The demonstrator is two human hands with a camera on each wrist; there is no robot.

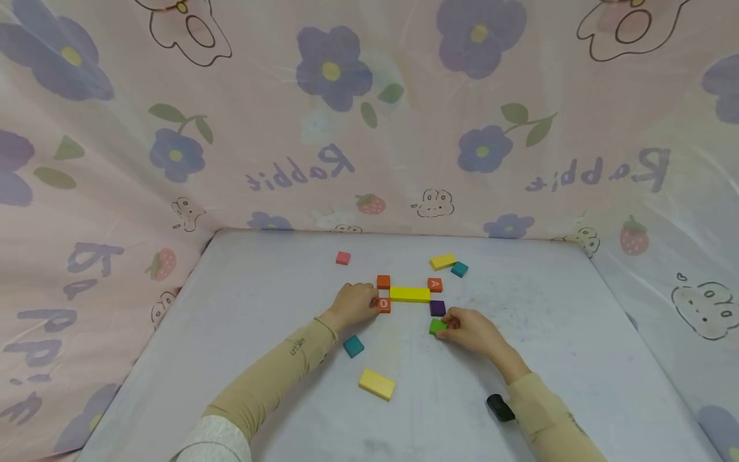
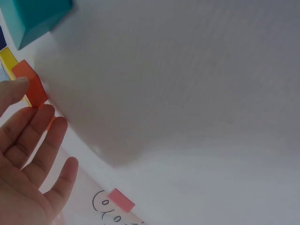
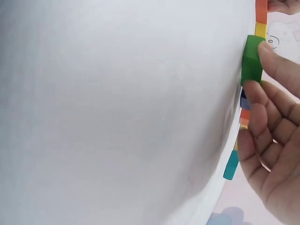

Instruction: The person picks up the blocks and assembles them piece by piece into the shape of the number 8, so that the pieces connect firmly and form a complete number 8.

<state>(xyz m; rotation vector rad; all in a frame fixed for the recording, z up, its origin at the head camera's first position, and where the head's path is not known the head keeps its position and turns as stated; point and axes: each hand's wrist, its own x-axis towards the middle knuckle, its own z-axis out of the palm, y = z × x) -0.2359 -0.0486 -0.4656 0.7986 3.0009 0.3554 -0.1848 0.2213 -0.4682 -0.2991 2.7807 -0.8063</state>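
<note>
A long yellow block lies mid-table with small square blocks at its corners. At its left end are a plain orange block and an orange block marked with a round letter; my left hand pinches the latter between thumb and index finger, the other fingers spread. To the right lie an orange block with an A and a dark purple block. My right hand pinches a green block by its edges, just in front of the purple one.
Farther back lie a pink block, a yellow block and a teal block. Nearer are another teal block and a yellow block. A black object sits beside the right sleeve. Patterned cloth walls the white table.
</note>
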